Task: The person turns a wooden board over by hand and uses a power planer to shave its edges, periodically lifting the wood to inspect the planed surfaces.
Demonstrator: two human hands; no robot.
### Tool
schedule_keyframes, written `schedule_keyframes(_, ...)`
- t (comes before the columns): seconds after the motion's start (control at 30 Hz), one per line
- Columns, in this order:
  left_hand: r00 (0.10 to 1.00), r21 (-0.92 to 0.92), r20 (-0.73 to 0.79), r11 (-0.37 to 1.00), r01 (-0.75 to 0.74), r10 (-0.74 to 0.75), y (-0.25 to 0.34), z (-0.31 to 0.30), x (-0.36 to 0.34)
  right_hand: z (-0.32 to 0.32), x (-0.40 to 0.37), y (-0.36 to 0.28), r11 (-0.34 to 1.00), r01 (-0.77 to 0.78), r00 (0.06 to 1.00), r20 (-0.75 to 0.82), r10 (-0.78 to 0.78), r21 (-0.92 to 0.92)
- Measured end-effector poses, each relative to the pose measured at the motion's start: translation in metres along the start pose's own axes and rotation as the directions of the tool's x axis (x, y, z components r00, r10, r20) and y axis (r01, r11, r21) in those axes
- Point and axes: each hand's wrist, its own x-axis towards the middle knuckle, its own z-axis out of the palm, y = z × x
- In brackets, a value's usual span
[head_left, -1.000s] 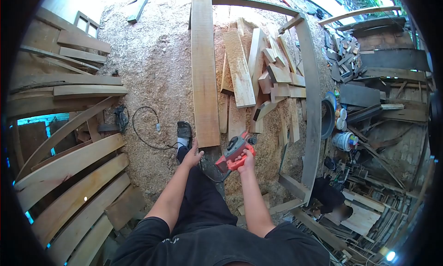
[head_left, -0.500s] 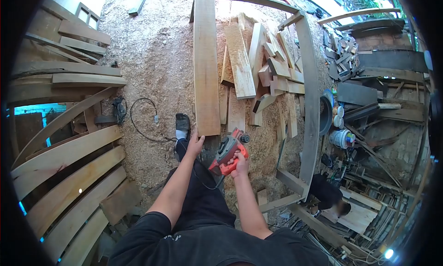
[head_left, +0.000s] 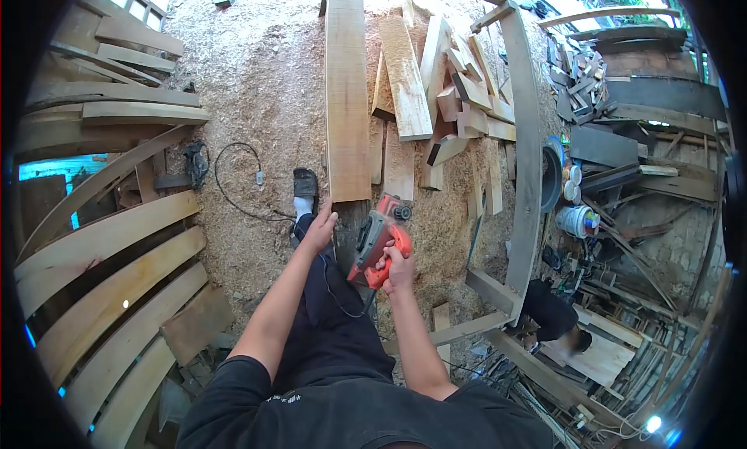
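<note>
A long wooden plank [head_left: 348, 99] runs away from me at the centre, its near end close to my body. My left hand [head_left: 320, 229] is at the plank's near left corner, fingertips against or just beside its edge; a firm grip cannot be made out. To the right, my right hand [head_left: 398, 268] is wrapped round the handle of a red and grey power planer [head_left: 374, 243]. The planer sits just short of the plank's end, tilted, above a dark surface. Its cord hangs down by my leg.
Cut wood pieces [head_left: 459, 99] lie heaped right of the plank, inside a wooden frame [head_left: 523, 138]. A looped cable [head_left: 220, 186] lies on the shavings at left. Curved boards [head_left: 117, 293] stand at left. Another person [head_left: 551, 313] bends at lower right, near buckets [head_left: 576, 220].
The view has shifted, so the plank and floor sit higher in the picture. The planer has turned slightly more upright, still in my right hand. My left hand stays by the plank's corner.
</note>
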Motion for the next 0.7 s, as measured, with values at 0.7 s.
schedule_keyframes(0.7, 0.988, 0.860, 0.115, 0.508, -0.047, -0.103, 0.030, -0.199, -0.254, 0.087, -0.094, -0.143, 0.981, 0.147, 0.918, 0.387, -0.086, -0.129)
